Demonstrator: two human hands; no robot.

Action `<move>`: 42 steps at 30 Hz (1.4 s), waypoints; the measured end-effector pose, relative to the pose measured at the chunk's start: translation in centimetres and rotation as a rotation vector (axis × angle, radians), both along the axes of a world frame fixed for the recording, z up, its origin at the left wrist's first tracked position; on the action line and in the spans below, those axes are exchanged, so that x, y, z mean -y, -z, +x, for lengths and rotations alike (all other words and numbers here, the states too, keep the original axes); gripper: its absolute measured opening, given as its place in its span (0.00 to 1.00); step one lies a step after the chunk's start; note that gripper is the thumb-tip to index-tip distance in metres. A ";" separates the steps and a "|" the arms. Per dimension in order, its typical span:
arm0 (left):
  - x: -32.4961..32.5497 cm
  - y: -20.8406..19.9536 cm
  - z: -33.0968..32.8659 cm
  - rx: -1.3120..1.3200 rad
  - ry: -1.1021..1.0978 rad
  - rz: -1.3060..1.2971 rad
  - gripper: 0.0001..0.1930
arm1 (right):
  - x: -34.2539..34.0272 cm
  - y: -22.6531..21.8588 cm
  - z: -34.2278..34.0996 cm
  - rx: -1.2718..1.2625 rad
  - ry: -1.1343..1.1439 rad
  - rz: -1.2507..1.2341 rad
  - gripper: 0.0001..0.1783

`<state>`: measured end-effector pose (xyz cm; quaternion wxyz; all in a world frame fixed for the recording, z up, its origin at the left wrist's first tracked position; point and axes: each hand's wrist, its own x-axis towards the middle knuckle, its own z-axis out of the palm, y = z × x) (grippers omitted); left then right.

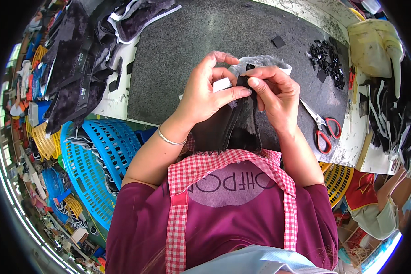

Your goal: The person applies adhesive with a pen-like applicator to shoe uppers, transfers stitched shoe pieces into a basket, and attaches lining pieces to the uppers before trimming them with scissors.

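Over the front of the dark work mat, both hands hold up a black fabric piece (244,130) with a fuzzy lining and a white band (285,67) along its far edge. My left hand (201,91) is closed in a pinch on its upper edge, thumb pointing right. A small white tab (222,84) shows by the left fingers; I cannot tell what it belongs to. Close beside it, my right hand (276,93) pinches the same edge between thumb and forefinger. Dark strips of the piece hang down toward my apron.
Red-and-black-handled scissors (324,128) lie right of my right hand. Beyond them is a pile of small black scraps (328,61). Dark plush pieces (73,64) are heaped at left, above a blue basket (89,164). A yellowish plastic container (370,45) stands at far right.
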<state>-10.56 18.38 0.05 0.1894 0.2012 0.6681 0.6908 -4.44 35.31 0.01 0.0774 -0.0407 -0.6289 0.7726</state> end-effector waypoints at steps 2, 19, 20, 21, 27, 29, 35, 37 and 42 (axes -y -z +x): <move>0.0 -0.1 0.2 0.005 -0.013 0.036 0.28 | -0.4 -0.1 0.3 0.054 -0.072 0.212 0.08; 0.3 0.6 -0.6 0.074 0.025 0.098 0.07 | -3.8 -3.3 -0.1 0.314 -0.273 0.269 0.08; 0.4 0.7 -0.8 0.149 0.032 0.168 0.08 | -3.6 -3.6 -0.4 0.297 -0.291 0.267 0.08; 0.6 0.7 -1.0 0.224 0.038 0.237 0.08 | -3.3 -3.7 -0.7 0.296 -0.291 0.265 0.08; 1.2 0.8 -1.5 0.361 0.054 0.333 0.11 | -2.6 -4.7 -1.6 0.329 -0.373 0.382 0.10; 1.2 0.8 -1.6 0.362 0.056 0.332 0.11 | -2.5 -4.6 -1.6 0.327 -0.377 0.400 0.09; 1.0 0.4 -1.6 0.355 0.070 0.301 0.10 | -2.2 -4.7 -1.7 0.312 -0.357 0.401 0.09; 0.8 0.3 -1.6 0.300 0.074 0.286 0.08 | -2.1 -4.6 -1.7 0.308 -0.349 0.390 0.09; 0.8 0.5 -1.5 0.298 0.061 0.288 0.08 | -2.0 -4.5 -1.6 0.287 -0.315 0.389 0.08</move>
